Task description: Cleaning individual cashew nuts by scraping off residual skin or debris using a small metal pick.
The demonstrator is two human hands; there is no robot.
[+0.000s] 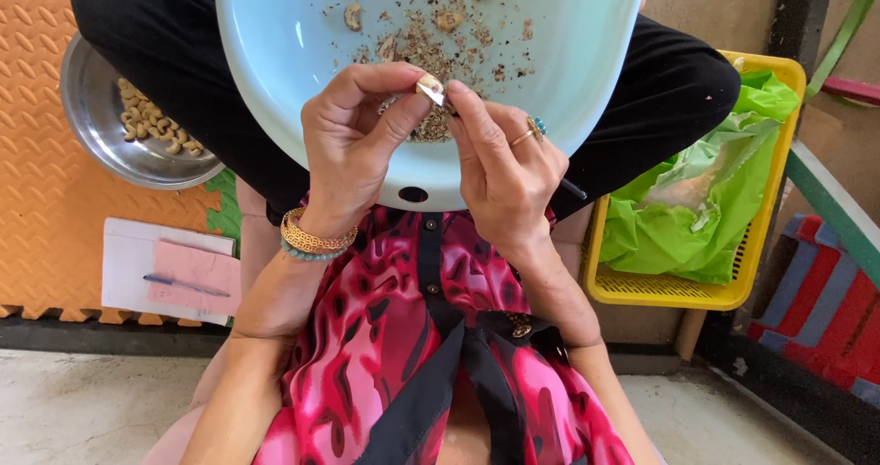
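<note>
My left hand, wearing a gold and bead bracelet, pinches a pale cashew nut between thumb and fingertips. Touching it, my right hand, with a ring on one finger, grips a small black-handled tool whose tip meets the nut. Both hands hover over a light blue basin resting on my lap. A few cashews and a heap of brown skin scraps lie inside the basin.
A metal bowl with peeled cashews sits on the orange foam mat at left. A notebook with pink paper and a pen lies below it. A yellow basket lined with a green plastic bag stands at right.
</note>
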